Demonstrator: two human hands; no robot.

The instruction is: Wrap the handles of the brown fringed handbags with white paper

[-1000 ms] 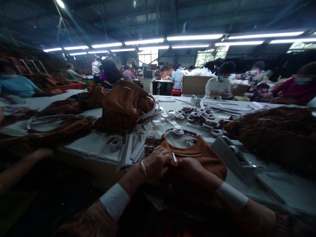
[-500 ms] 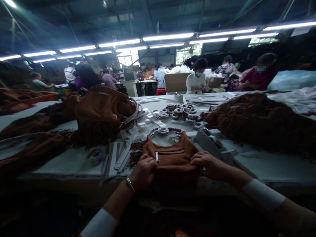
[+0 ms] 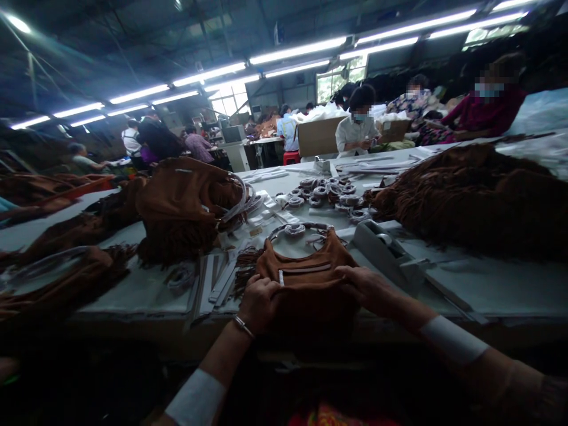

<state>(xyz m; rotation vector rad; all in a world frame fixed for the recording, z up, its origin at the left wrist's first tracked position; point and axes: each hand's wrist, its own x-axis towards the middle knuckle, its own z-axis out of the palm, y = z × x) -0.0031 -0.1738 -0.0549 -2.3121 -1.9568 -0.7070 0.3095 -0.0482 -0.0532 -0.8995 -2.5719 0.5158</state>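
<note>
A small brown suede handbag [image 3: 310,278] with a zip pocket and a wrapped handle lies at the near edge of the white table [image 3: 488,284]. My left hand [image 3: 260,302], a bangle on its wrist, is closed on the bag's left side beside the white zip pull. My right hand [image 3: 366,287] grips the bag's right side with curled fingers. Brown fringe hangs off the bag's left end.
A larger brown fringed bag [image 3: 186,201] stands to the left, more brown bags [image 3: 66,278] further left, and a dark fringed pile [image 3: 479,189] at right. Rolls of tape [image 3: 323,192] and a grey tape dispenser [image 3: 386,245] sit behind. Several masked workers sit across the table.
The view has swung to the right and tilted. My hands have spread apart from the middle of the small bag to its two sides.
</note>
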